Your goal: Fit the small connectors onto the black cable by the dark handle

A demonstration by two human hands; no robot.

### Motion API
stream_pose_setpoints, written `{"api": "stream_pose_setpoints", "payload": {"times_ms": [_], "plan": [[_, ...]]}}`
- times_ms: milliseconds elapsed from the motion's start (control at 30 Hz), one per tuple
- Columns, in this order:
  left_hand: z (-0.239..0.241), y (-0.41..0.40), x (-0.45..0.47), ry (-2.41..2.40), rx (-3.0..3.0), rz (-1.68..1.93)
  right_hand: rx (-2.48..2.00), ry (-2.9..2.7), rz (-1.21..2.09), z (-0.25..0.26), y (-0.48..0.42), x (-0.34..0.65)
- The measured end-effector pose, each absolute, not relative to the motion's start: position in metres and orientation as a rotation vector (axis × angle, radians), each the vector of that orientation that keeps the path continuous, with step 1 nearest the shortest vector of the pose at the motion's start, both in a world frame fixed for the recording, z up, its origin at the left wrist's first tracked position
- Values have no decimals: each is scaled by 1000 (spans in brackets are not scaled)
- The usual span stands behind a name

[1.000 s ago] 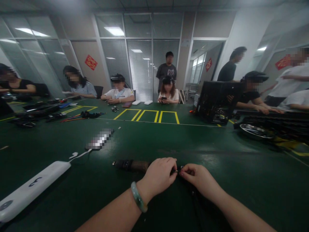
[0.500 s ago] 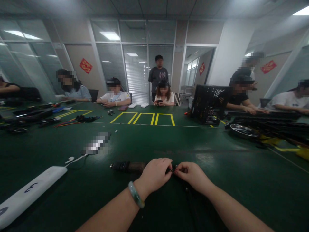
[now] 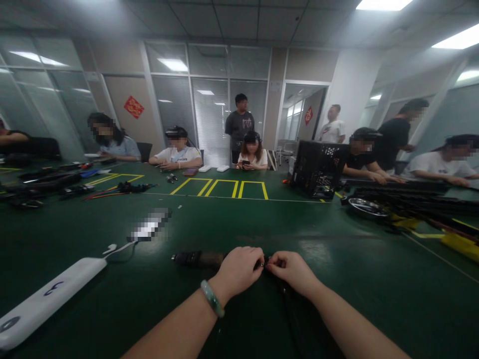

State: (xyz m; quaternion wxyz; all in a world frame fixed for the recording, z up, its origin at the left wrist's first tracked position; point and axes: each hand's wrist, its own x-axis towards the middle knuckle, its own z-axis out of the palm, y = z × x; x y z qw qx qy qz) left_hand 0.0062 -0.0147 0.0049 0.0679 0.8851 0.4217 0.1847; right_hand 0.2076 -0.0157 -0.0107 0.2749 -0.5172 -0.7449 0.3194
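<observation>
My left hand (image 3: 237, 271) and right hand (image 3: 292, 269) meet low in the middle of my view, almost touching, each curled into a pinch on a small metal fitting (image 3: 263, 264) at the head of a black cable (image 3: 294, 311). My grip hides most of the fitting, so I cannot make out its shape. The cable runs down toward me across the green counter (image 3: 377, 294). Left of my left hand, a dark cylinder (image 3: 198, 258) with a black end and a brown middle lies in line with the fitting; it looks joined to it, though my left hand covers the place where they would meet.

For work this small, I judge short fingertip pinches best, with both wrists low and steady against the counter. I would also tilt my hands apart slightly, because the camera sees little of the fitting between them. The jade bangle (image 3: 211, 298) on my left wrist stays clear of the work.
</observation>
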Motion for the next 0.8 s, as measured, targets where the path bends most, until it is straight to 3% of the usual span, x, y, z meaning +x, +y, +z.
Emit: {"api": "stream_pose_setpoints", "payload": {"times_ms": [800], "plan": [[0,-9,8,1255,2647,563,-1385,-2028,891,-19,-5,208]]}}
